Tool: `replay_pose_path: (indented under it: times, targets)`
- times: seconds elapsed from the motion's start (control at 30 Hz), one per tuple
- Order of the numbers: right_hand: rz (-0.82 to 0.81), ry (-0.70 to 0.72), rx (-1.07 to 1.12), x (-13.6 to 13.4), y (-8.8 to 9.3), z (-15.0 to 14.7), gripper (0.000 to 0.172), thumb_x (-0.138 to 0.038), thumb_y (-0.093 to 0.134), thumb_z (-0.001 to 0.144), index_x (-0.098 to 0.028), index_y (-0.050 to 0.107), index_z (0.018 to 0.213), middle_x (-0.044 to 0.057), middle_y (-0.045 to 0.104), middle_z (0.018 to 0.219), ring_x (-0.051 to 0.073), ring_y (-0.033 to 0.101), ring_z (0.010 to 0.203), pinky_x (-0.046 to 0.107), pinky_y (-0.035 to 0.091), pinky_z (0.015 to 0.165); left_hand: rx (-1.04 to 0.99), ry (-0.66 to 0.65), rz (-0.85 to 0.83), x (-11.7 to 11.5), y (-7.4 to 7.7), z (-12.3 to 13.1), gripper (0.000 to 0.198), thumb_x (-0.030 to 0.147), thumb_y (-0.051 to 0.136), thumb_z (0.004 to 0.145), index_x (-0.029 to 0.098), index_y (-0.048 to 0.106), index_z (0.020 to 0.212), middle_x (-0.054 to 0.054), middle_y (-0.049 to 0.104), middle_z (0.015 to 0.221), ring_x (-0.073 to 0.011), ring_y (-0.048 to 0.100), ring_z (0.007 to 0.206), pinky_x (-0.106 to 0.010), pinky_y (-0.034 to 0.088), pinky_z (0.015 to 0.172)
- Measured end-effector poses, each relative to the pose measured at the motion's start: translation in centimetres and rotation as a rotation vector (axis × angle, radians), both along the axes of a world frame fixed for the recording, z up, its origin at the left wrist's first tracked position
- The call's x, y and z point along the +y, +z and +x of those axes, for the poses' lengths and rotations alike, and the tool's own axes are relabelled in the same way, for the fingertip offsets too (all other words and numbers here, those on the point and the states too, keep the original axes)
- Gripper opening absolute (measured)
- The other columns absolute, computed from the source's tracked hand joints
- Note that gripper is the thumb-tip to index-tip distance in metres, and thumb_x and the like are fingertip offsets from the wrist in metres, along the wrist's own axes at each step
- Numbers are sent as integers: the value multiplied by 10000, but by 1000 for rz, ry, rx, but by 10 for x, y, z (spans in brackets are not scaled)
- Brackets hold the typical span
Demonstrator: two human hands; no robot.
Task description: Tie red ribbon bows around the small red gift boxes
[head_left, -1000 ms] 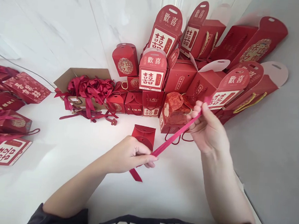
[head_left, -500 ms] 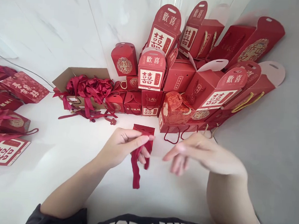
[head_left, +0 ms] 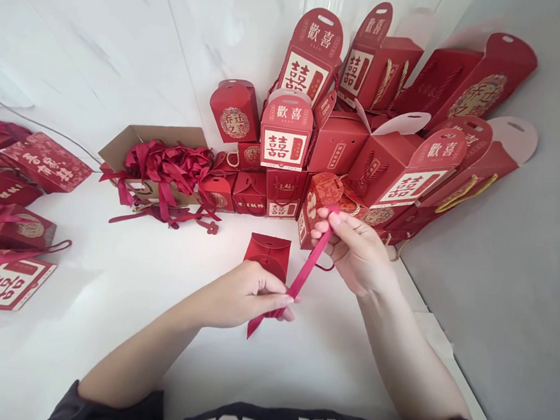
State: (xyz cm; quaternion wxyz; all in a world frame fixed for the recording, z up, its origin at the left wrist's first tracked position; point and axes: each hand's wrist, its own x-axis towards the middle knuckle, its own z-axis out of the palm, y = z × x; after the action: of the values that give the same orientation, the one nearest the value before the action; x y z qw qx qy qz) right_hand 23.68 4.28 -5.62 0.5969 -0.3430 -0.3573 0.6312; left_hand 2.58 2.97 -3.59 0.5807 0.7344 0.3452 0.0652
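Note:
A dark pink ribbon point(head_left: 311, 263) is stretched on a slant between my two hands. My left hand point(head_left: 250, 295) pinches it lower down, and a loose tail hangs below those fingers. My right hand point(head_left: 354, 250) grips the upper end between thumb and fingers, up and to the right. Just beyond my left hand, a small red gift box point(head_left: 268, 251) with a slotted flap sits on the white table point(head_left: 149, 303). My left hand hides the near part of this box.
An open cardboard box point(head_left: 131, 137) full of ribbons stands at the back left. Red gift boxes point(head_left: 286, 133) are stacked along the wall to the right. More red boxes point(head_left: 13, 284) lie at the left edge. A grey wall point(head_left: 510, 271) borders the right side.
My right hand, empty before, has taken one end of the ribbon and drawn it up to the right. My left hand has shifted slightly nearer to me, with the ribbon still in it.

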Motion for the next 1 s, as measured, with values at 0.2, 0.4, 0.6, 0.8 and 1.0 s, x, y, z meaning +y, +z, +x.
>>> replay_pose_path:
  times: [0.2,0.4,0.6,0.8,1.0]
  targets:
    - [64,-156,-55,3,10,17,160,-369,655,849,-215,676,890,-24,602,680,99,582,621,219,534,602,190,-274,152,-3,-8,1,297,273,512,909,180,778,815,-33,758,771,-129,667,643,-209,440,594]
    - [61,-62,-32,-3,16,15,173,-361,632,875,-192,673,864,-54,443,561,48,336,424,166,289,359,197,-274,323,3,1,-5,233,369,581,877,213,734,797,0,716,753,-127,623,662,-223,408,617]
    - [155,38,-162,-19,27,19,227,-267,594,907,-224,632,1127,-58,415,570,59,280,445,197,225,393,380,291,638,24,-5,-24,377,433,674,766,234,589,1075,-47,637,1094,-228,607,946,-309,456,766]
    - [211,109,-345,-25,27,16,320,-257,574,921,-296,500,1230,-41,572,673,83,438,490,222,367,471,299,209,385,33,-23,-19,222,366,675,729,206,611,869,-3,666,804,-184,614,699,-271,435,604]
    - [148,399,-724,-14,4,-1,504,-262,529,926,-287,327,1387,-56,553,685,110,497,578,240,418,565,121,312,199,33,-26,-11,228,374,638,748,160,628,827,5,625,651,-147,579,581,-240,417,519]
